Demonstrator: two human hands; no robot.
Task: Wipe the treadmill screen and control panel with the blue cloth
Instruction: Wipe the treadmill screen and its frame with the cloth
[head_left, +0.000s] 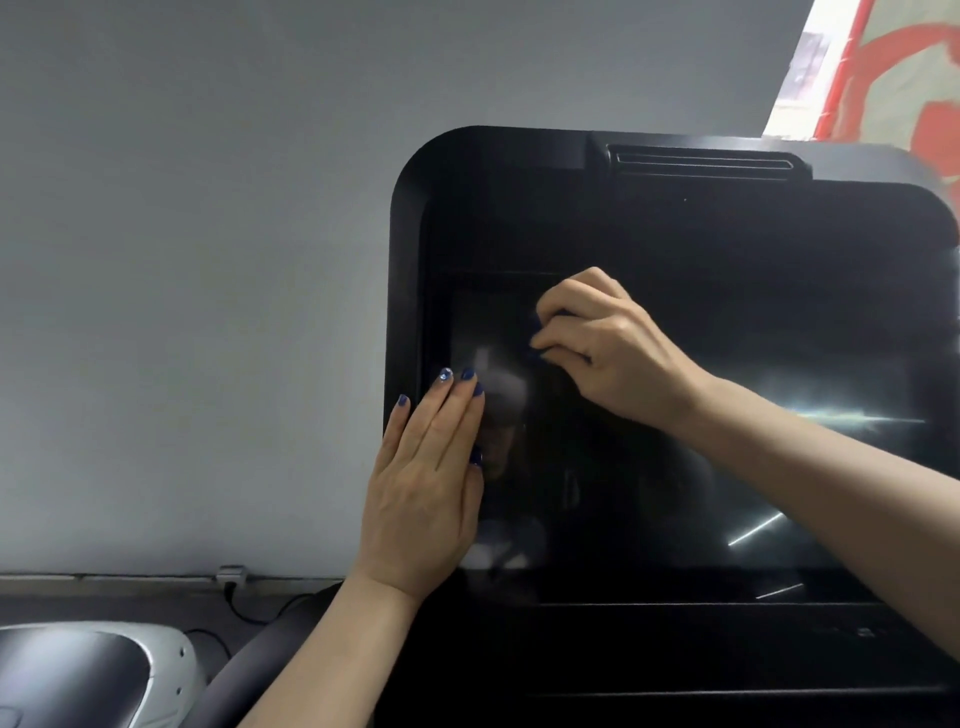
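The treadmill's black glossy screen (675, 467) fills the right half of the view inside a rounded black console frame (410, 218). My right hand (608, 343) has curled fingers bunched round the blue cloth (540, 327), of which only small dark-blue bits show between the fingers, and holds it against the upper left part of the screen. My left hand (431, 478) lies flat with straight fingers on the screen's left edge, overlapping the frame. The control panel (675, 649) is the dark strip below the screen.
A grey wall (208, 260) stands behind the console. At the lower left are a white and dark machine cover (93, 670), a wall socket (231, 574) with a cable, and a dark curved handrail (260, 654). A red-patterned surface (893, 67) shows at the top right.
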